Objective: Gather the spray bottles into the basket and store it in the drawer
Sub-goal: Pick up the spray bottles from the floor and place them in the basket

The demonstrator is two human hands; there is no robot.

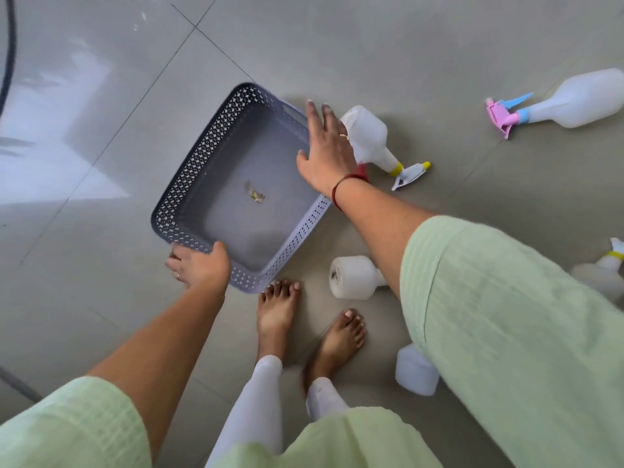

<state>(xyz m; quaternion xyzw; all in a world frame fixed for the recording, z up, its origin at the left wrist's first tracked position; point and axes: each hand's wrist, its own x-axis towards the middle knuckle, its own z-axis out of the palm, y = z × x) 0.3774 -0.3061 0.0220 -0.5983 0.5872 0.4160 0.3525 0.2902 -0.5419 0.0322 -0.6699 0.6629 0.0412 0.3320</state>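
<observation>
A grey perforated basket (189,184) lies on the tiled floor, holding only a small scrap. My left hand (199,266) grips its near corner rim. My right hand (326,150) hovers open over its far right rim, fingers spread, beside a white spray bottle with a yellow collar (369,140) lying on the floor. A second white bottle with a pink and blue trigger (574,99) lies at the far right. Another white bottle (354,278) lies under my right forearm. More bottles show at the right edge (604,271) and by my sleeve (415,371).
My bare feet (277,309) stand just in front of the basket's near right corner. A dark cable (8,45) hangs at the upper left. Open grey tile floor (101,282) stretches to the left and behind the basket.
</observation>
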